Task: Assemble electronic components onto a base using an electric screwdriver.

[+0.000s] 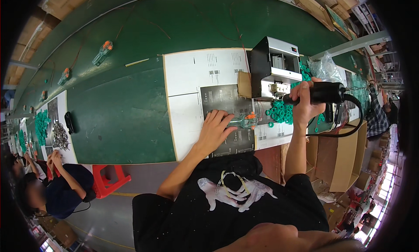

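My left hand (217,127) rests over the printed sheet, its thumb and fingers closed around the left end of a clear plastic toy body (242,120) with orange pieces at its right end. My right hand (304,105) is wrapped around a black electric screwdriver (325,93), held lying sideways with its narrow end to the left and a cable curling from its right end. That narrow end is close to the front of a black and silver screw feeder (279,73); whether it touches cannot be seen. Green rings (281,113) lie heaped just below the feeder.
White and black printed sheets (187,77) cover part of the green table (124,108). Similar clear and orange toys (102,53) lie at the far left. A clear plastic bag (325,67) stands right of the feeder, cardboard boxes (345,158) below. Another person (65,188) sits left, near a red stool (109,182).
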Tool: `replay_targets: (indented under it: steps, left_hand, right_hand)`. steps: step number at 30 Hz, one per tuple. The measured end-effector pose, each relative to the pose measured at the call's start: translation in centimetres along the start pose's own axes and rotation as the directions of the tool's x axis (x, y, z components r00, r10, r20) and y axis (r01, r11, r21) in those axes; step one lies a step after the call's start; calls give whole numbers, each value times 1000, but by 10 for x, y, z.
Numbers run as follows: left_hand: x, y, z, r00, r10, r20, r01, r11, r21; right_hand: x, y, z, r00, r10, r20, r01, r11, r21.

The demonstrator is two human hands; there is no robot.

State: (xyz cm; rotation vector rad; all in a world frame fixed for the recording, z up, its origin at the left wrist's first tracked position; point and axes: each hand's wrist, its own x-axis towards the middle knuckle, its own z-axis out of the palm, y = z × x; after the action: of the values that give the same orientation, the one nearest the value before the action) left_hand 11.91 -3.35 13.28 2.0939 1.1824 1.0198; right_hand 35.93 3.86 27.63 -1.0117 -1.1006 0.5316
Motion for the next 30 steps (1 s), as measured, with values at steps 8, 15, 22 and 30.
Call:
replay_targets:
  steps: [8,15,22,30]
  left_hand:
    - [-6,-12,2,1000,-30,-4,30,1000,0]
    - [-13,-19,-8,999,-36,16,36,999,9]
    - [-17,-33,-10,999,-31,38,32,999,-8]
    - [-12,-35,-2,999,-10,51,10,1000,-4]
  right_hand:
    - [-98,-1,37,924,-43,380,-86,945,315]
    - [-119,18,62,854,-49,518,-111,955,274]
    - [-131,31,69,821,58,569,-172,974,149]
    - [-124,39,62,732,-88,676,120,993,-1]
